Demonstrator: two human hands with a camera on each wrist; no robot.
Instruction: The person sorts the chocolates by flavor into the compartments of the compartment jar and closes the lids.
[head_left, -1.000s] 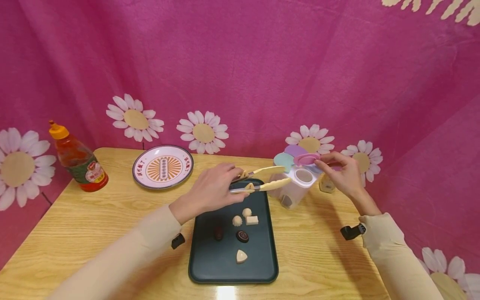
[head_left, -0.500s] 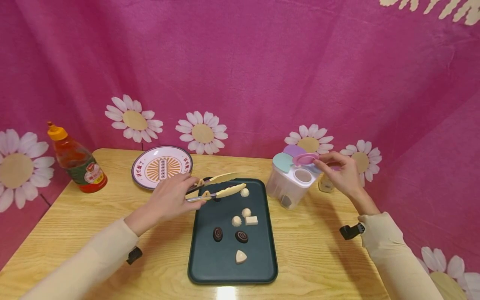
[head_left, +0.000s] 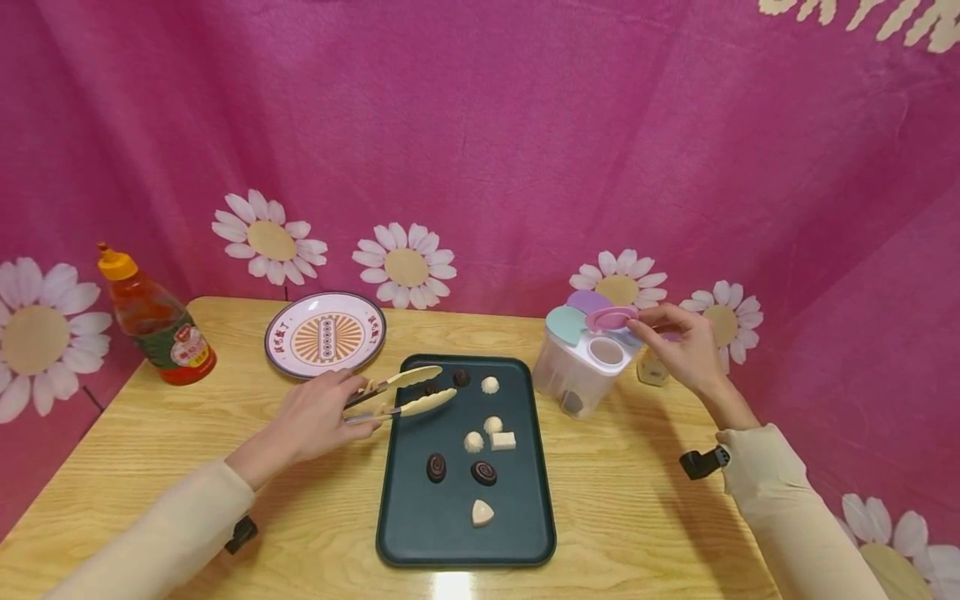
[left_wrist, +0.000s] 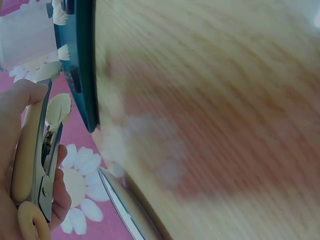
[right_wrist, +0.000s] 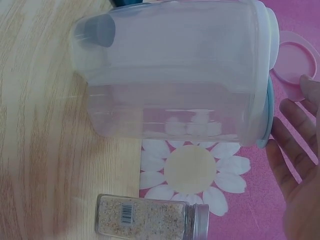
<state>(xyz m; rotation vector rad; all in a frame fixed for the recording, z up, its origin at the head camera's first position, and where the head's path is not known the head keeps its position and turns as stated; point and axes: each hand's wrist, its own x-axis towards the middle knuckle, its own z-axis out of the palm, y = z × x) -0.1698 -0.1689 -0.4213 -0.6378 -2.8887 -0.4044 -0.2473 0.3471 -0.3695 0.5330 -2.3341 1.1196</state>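
My left hand [head_left: 318, 412] grips metal tongs [head_left: 429, 403] with cream tips. Their tips are spread over the upper left of a dark green tray [head_left: 465, 546], around a dark chocolate [head_left: 431, 389] partly hidden by them. Another dark chocolate [head_left: 461, 378] lies just beyond. White chocolates [head_left: 490, 385] and two dark swirled ovals [head_left: 483, 473] also sit on the tray. My right hand [head_left: 686, 350] pinches the raised pink lid [head_left: 611, 317] of a clear container [head_left: 558, 367], baring one round opening. A dark piece [right_wrist: 97, 30] rests at the container's bottom.
A white patterned plate [head_left: 360, 354] lies behind my left hand. At the far left stands a red sauce bottle [head_left: 161, 321] with an orange cap. Beside the container is a small jar [right_wrist: 150, 217] of pale grains. A pink flowered cloth [head_left: 487, 125] hangs behind the table.
My left hand has carried the tongs left from near the container to the tray's upper left, lowering them around the dark chocolate. My right hand keeps the pink lid raised.
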